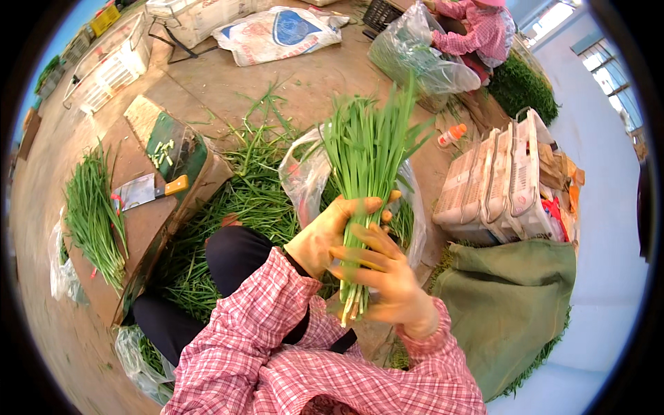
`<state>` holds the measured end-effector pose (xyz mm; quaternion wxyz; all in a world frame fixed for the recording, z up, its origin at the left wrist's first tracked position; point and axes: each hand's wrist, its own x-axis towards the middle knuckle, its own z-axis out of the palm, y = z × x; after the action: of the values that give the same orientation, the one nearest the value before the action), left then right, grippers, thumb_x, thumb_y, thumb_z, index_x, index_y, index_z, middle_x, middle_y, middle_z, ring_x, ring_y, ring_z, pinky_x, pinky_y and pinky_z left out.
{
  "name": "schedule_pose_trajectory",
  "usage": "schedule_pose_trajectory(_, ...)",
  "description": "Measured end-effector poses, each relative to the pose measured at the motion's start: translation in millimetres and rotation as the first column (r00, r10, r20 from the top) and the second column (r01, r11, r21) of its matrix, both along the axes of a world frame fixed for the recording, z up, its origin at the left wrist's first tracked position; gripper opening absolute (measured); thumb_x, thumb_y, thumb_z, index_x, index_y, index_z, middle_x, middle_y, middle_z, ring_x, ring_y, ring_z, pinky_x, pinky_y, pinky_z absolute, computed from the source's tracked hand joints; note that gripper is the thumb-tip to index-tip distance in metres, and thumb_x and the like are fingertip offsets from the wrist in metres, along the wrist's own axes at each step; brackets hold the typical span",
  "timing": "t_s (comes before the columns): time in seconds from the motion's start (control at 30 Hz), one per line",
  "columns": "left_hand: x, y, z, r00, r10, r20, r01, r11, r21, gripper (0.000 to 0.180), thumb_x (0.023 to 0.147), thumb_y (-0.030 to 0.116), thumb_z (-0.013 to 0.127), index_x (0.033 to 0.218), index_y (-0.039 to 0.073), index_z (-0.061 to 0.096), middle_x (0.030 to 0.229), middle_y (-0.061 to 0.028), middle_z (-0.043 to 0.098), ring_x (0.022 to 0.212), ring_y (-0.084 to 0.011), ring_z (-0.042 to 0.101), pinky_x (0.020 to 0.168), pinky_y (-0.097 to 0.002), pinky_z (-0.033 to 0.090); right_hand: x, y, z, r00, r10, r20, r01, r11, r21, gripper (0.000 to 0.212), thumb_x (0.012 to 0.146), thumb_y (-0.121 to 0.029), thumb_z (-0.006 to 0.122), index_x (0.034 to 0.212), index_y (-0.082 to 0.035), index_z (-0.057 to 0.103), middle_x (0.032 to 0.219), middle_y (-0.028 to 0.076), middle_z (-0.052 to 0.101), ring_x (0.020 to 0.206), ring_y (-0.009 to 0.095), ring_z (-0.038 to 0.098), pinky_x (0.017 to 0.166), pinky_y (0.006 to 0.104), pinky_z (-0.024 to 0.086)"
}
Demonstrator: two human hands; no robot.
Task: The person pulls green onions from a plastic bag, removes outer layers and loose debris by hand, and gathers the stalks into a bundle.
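Observation:
A thick bunch of garlic chives stands upright in front of me, leaves up and pale cut ends down. My left hand, in a yellowish glove, is closed around the stems at mid-length. Lower down, my gloved right hand lies across the front of the stems, its fingers spread and slightly blurred by motion. Behind the bunch sits a clear plastic bag with greens in it. Loose chive leaves are heaped on the floor beyond my knee.
On a board at left lie a tied chive bunch, a cleaver and cut stem bits. White crates and a green cloth stand at right. Another person works at far right by an orange-capped bottle.

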<state>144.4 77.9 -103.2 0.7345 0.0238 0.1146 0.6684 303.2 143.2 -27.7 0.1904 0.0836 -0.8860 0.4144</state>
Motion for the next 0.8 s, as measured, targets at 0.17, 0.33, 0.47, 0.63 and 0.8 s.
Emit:
schedule_pose_trajectory(0.17, -17, -6, 30, 0.535, 0.298, -0.79, -0.418, 0.907, 0.058, 0.047, 0.068, 0.012, 0.082, 0.11, 0.001, 0.064, 0.095, -0.0078, 0.07, 0.086, -0.0173, 0.066, 0.076, -0.0344, 0.056, 4, 32, -42, 0.896, -0.417, 0.153, 0.44, 0.784, -0.438, 0.084, 0.086, -0.063, 0.063, 0.135, 0.005, 0.052, 0.137, 0.019, 0.056, 0.127, 0.029, 0.053, 0.106, 0.0455, 0.044)
schedule_pose_trajectory(0.33, -24, -10, 42, -0.27, 0.492, -0.828, -0.495, 0.667, 0.557, 0.1, 0.07, 0.014, 0.076, 0.155, 0.01, 0.022, 0.114, -0.0228, 0.065, 0.101, -0.0388, 0.067, 0.087, -0.0408, 0.053, -73, 39, -38, 0.969, -0.242, 0.057, 0.226, 0.765, -0.603, 0.092, 0.084, -0.057, 0.07, 0.147, 0.001, 0.037, 0.146, 0.011, 0.045, 0.131, 0.024, 0.045, 0.108, 0.038, 0.039)
schedule_pose_trajectory(0.47, -68, -46, 65, -0.657, 0.307, -0.688, -0.461, 0.558, 0.69, 0.102, 0.071, 0.014, 0.076, 0.157, 0.016, 0.02, 0.119, -0.0218, 0.064, 0.102, -0.0371, 0.067, 0.083, -0.04, 0.056, -140, 11, 11, 0.956, -0.293, 0.002, 0.257, 0.835, -0.486, 0.092, 0.077, -0.051, 0.08, 0.142, 0.002, 0.044, 0.142, 0.012, 0.05, 0.126, 0.025, 0.05, 0.107, 0.0382, 0.04)
schedule_pose_trajectory(0.63, -143, -111, 132, -0.825, 0.253, -0.506, -0.373, 0.43, 0.822, 0.1, 0.073, 0.007, 0.076, 0.156, 0.008, 0.021, 0.135, -0.0204, 0.057, 0.12, -0.0313, 0.06, 0.099, -0.0352, 0.049, -242, -53, 74, 0.949, 0.006, -0.315, -0.23, 0.698, -0.679, 0.072, 0.08, -0.009, 0.079, 0.142, -0.001, 0.044, 0.139, 0.01, 0.05, 0.126, 0.025, 0.05, 0.111, 0.0421, 0.037)
schedule_pose_trajectory(0.8, -215, -189, 183, -0.816, 0.279, -0.507, -0.335, 0.486, 0.807, 0.089, 0.085, 0.015, 0.068, 0.154, 0.007, 0.014, 0.141, -0.0156, 0.047, 0.127, -0.0245, 0.048, 0.112, -0.039, 0.032, -341, -114, 121, 0.871, 0.248, -0.424, -0.473, 0.661, -0.583, 0.06, 0.068, -0.004, 0.087, 0.123, -0.001, 0.063, 0.119, 0.009, 0.066, 0.11, 0.021, 0.062, 0.098, 0.0339, 0.049)
